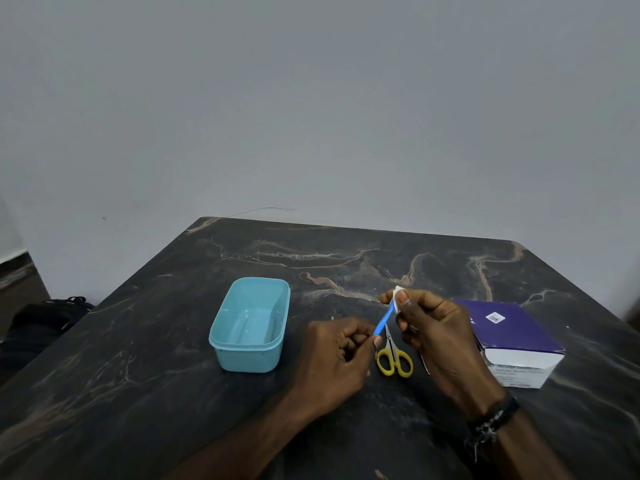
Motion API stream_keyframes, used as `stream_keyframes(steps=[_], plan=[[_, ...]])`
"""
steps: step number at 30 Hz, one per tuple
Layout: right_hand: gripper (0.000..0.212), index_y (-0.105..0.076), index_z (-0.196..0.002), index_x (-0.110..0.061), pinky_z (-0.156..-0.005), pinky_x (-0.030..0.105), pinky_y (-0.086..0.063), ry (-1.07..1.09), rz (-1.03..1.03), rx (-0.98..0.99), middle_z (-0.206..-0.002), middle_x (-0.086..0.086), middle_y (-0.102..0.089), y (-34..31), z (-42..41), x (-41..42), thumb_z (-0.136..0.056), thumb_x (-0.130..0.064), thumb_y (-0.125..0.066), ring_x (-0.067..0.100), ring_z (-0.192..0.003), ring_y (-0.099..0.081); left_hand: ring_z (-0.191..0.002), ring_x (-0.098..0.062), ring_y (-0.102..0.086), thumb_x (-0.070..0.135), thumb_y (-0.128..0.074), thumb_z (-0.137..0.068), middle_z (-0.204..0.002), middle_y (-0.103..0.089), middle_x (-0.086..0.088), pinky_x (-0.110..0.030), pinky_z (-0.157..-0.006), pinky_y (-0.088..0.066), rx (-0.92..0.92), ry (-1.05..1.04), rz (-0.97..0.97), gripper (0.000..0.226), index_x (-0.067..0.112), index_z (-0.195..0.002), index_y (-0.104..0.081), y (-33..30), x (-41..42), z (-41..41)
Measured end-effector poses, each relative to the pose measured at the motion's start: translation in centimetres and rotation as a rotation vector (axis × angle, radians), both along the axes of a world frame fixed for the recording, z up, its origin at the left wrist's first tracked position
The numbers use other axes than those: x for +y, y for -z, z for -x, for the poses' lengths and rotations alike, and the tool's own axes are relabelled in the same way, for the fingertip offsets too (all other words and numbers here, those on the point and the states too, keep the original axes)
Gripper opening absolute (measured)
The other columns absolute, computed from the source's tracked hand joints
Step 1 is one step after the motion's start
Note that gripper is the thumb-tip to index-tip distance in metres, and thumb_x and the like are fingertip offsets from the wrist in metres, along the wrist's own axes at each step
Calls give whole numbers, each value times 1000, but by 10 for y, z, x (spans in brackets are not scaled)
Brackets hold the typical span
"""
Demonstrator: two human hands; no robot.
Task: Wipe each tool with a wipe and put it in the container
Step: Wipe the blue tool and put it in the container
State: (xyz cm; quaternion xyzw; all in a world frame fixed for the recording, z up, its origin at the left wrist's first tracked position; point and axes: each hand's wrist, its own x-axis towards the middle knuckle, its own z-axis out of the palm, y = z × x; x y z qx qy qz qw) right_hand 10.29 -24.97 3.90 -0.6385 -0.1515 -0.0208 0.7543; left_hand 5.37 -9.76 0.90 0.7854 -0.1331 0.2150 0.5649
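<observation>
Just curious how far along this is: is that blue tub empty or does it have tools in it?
Empty. The blue tub shows only its bare floor; the yellow-handled scissors lie on the table.

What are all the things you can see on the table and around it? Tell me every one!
container: one, light blue, open, on the table left of the hands
blue tool: one, thin blue handle, held up between both hands
wipe: one, white, wrapped round the tool's far end
scissors: one pair, yellow handles, flat on the table below the hands
box: one, purple top and white side, right on the table
table: one, dark marbled
dark bag: one, black, off the table at left
left hand: holds the tool's near end
right hand: pinches the wipe; dark wristband
</observation>
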Motion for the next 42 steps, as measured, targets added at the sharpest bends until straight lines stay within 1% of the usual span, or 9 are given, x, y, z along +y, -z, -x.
stream_keyframes(steps=[2, 10, 15, 21, 25, 27, 30, 34, 42], plan=[[26, -75, -90, -5, -45, 16, -37, 25, -14, -4, -58, 5, -53, 1, 0, -1, -82, -26, -63, 9, -54, -41, -53, -17, -66, 12, -67, -88, -68, -70, -5, -37, -49, -57, -6, 0, -1, 8, 18, -89, -72, 0, -1, 0], [25, -75, -87, -5, -44, 15, -36, 8, -37, 16, -66, 13, -55, 1, -1, 2, -81, -25, -64, 10, -54, -41, -50, -18, -65, 13, -67, -89, -66, -70, -8, -31, -47, -55, 4, 1, 9, 6, 16, -89, -72, 1, 0, 0], [25, -77, -86, -10, -46, 16, -34, 122, -134, 28, -84, 15, -61, 1, -5, -1, -79, -31, -65, 8, -55, -41, -48, -13, -64, 15, -64, -91, -69, -71, -3, -21, -46, -48, 24, 6, 51, 11, 24, -87, -69, 2, -2, -1], [22, -78, -88, -10, -45, 15, -35, -33, -63, 67, -73, 14, -52, 2, -1, 3, -85, -24, -61, 9, -55, -41, -49, -15, -65, 17, -62, -93, -70, -71, -4, -21, -46, -48, 18, 14, 39, 9, 16, -90, -70, 2, -1, -2], [40, -77, -94, -10, -51, 23, -31, -125, 28, 34, -58, 3, -50, 2, 1, 1, -77, -45, -70, 10, -56, -41, -49, -14, -64, 16, -60, -94, -69, -70, -1, -24, -46, -49, -14, 33, 21, 12, 11, -92, -71, 2, 0, -2], [36, -77, -92, -10, -52, 25, -32, -133, 46, 51, -57, -1, -55, 2, 2, 2, -78, -41, -68, 11, -57, -41, -48, -12, -64, 15, -59, -95, -66, -69, 4, -24, -47, -50, -31, 38, 2, 14, 9, -89, -71, 2, 1, -2], [26, -77, -89, -8, -45, 16, -33, -79, 5, 33, -64, 14, -51, 0, 4, 4, -83, -27, -61, 9, -53, -39, -47, -9, -62, 15, -59, -95, -60, -65, 11, -24, -47, -49, -36, 42, -8, 16, 9, -85, -70, 2, 2, -1], [23, -78, -86, -8, -43, 14, -37, -54, -66, 35, -86, 24, -49, -3, 5, 4, -88, -19, -57, 5, -49, -42, -48, -11, -64, 15, -60, -94, -67, -69, 1, -24, -47, -51, -65, 41, -36, 15, 6, -89, -71, 3, 1, -1], [23, -76, -93, -4, -50, 21, -38, -19, 10, 29, -58, 4, -55, 2, 4, 5, -87, -22, -61, 11, -54, -40, -47, -13, -61, 20, -66, -89, -64, -69, 0, -36, -44, -51, -119, -34, -15, 8, 22, -87, -73, 3, 2, -3]])
